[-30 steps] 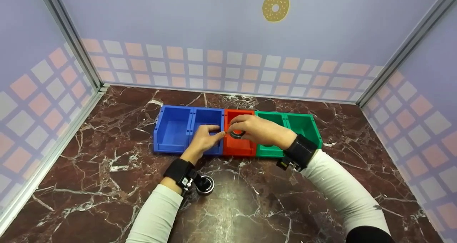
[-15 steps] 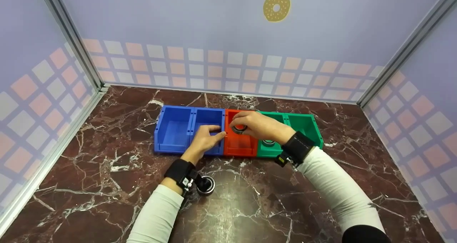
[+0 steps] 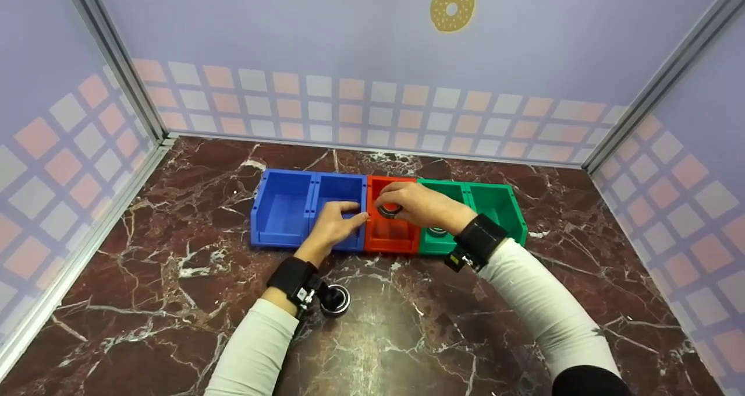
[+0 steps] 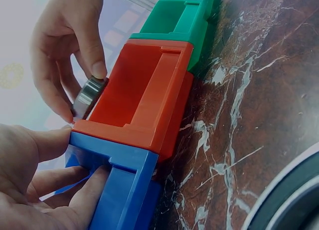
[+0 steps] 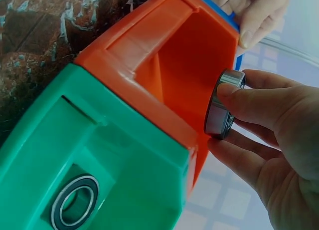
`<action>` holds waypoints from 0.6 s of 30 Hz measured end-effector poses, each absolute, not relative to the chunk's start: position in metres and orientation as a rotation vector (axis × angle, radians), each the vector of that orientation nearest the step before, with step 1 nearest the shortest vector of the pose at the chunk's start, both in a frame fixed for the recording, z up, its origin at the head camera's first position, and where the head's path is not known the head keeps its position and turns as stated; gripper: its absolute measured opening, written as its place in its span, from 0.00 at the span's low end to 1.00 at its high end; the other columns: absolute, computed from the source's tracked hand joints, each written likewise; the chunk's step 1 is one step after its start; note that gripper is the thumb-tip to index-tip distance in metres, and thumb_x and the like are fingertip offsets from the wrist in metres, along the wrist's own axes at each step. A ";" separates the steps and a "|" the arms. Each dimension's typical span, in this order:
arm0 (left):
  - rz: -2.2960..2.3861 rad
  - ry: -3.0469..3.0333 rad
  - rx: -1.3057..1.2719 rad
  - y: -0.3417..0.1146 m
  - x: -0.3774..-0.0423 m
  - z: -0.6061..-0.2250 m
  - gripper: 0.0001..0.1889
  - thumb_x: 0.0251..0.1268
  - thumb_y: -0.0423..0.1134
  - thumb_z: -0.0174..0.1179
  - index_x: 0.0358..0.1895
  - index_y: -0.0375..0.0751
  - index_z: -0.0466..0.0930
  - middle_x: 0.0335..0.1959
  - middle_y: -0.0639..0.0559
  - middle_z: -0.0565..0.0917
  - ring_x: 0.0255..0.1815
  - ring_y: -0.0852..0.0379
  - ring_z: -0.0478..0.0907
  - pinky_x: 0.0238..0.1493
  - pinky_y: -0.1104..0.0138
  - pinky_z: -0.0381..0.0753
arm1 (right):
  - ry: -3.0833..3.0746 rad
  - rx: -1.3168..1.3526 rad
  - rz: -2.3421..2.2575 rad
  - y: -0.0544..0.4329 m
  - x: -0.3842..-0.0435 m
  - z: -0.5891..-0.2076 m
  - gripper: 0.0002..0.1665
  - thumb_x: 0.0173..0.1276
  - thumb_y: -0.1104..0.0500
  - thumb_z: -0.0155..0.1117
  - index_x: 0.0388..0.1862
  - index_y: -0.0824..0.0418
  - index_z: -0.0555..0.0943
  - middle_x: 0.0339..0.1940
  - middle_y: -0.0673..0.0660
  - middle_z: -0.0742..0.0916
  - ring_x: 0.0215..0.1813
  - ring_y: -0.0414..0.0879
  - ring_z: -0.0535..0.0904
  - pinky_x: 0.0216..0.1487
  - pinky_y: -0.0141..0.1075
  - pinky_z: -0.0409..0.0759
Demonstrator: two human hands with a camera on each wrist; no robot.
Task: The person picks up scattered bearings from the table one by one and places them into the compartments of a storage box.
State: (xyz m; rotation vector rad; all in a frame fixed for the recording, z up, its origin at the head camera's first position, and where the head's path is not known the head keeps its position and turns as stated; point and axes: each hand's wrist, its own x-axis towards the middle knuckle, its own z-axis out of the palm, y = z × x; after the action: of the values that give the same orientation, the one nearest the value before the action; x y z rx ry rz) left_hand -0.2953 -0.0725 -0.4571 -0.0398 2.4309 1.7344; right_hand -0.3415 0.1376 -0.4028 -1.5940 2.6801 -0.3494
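Note:
My right hand (image 3: 428,207) pinches a ball bearing (image 5: 218,115) between thumb and fingers. The bearing is held on edge at the open top of the red bin (image 3: 393,231); the right wrist view shows its steel outer side. My left hand (image 3: 333,228) grips the wall of the blue bin (image 3: 340,187) beside the red one, thumb at the top edge and fingers inside. A second bearing (image 5: 89,183), with a dark seal, lies in the adjoining green bin (image 5: 134,155). A third bearing (image 3: 346,307) sits on the table near my left wrist, partly covered by the wrist camera.
Another blue bin (image 3: 282,209) stands at the row's left end and another green bin (image 3: 492,204) at its right end. The bins adjoin on a dark marbled table (image 3: 407,338). Patterned panels (image 3: 372,110) enclose the back and sides.
My right hand has shifted slightly away from me with the bearing, and its forearm has moved left. The bearing in the green bin has come into view. My left hand stays put.

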 end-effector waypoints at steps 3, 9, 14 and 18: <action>1.731 2.429 -0.042 -0.073 -0.296 -0.457 0.27 0.68 0.39 0.62 0.66 0.30 0.72 0.71 0.34 0.70 0.71 0.43 0.68 0.69 0.55 0.73 | 2.682 -1.571 -0.353 0.139 -0.344 -0.406 0.19 0.65 0.69 0.66 0.55 0.59 0.83 0.54 0.60 0.85 0.57 0.52 0.82 0.57 0.40 0.83; 1.728 2.436 -0.049 -0.073 -0.296 -0.457 0.27 0.68 0.39 0.62 0.66 0.31 0.72 0.70 0.35 0.71 0.68 0.43 0.72 0.68 0.55 0.74 | 2.686 -1.489 -0.337 0.140 -0.347 -0.411 0.21 0.64 0.69 0.67 0.57 0.58 0.83 0.56 0.60 0.84 0.59 0.52 0.81 0.58 0.42 0.83; 1.723 2.472 -0.021 -0.072 -0.295 -0.458 0.25 0.68 0.38 0.62 0.65 0.30 0.73 0.69 0.34 0.73 0.67 0.44 0.72 0.66 0.56 0.76 | 2.679 -1.430 -0.314 0.140 -0.348 -0.414 0.24 0.64 0.69 0.67 0.58 0.56 0.82 0.57 0.58 0.84 0.60 0.51 0.80 0.59 0.41 0.83; 1.723 2.495 -0.009 -0.072 -0.294 -0.457 0.25 0.67 0.38 0.63 0.64 0.29 0.75 0.67 0.34 0.75 0.62 0.45 0.77 0.61 0.59 0.79 | 2.681 -1.417 -0.300 0.137 -0.348 -0.416 0.24 0.63 0.69 0.68 0.58 0.55 0.82 0.57 0.57 0.84 0.60 0.51 0.80 0.60 0.41 0.82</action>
State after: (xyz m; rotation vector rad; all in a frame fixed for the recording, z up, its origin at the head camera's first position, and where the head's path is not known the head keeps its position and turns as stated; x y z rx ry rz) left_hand -0.2940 -0.0722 -0.4568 -0.0091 2.4949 1.7232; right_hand -0.3479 0.1374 -0.4162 -1.4171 2.6810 -0.2996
